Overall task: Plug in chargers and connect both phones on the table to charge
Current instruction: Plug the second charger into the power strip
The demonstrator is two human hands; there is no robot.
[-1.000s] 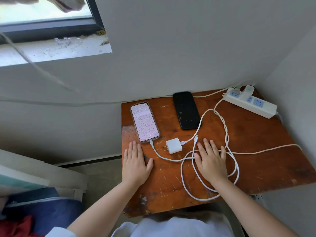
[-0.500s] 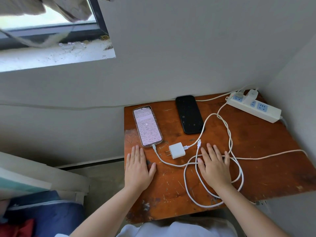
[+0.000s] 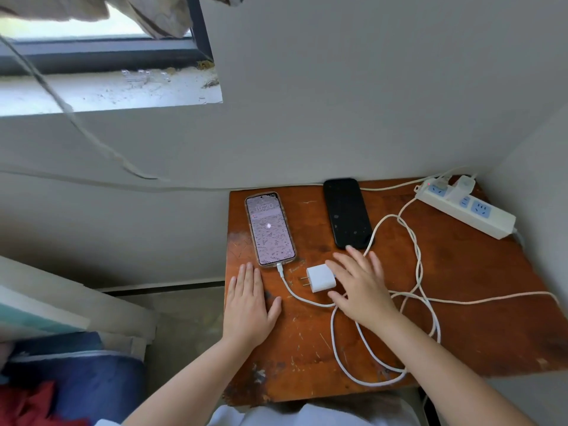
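Note:
A phone with a lit pink screen lies at the table's far left, a white cable plugged into its near end. A dark phone lies to its right with its screen off. A white charger block rests loose on the table, prongs pointing left. My right hand hovers over it with fingers spread, thumb and fingers on either side, not closed. My left hand lies flat on the table near the lit phone. A white power strip at the far right has a plug in it.
The wooden table is small and scratched, set in a wall corner. White cables loop across its middle and trail off the right edge. A window sill sits up left. Folded fabric and boards lie on the floor at the left.
My right hand has moved left and forward from the cable loops to the charger block. My left hand has stayed flat in place.

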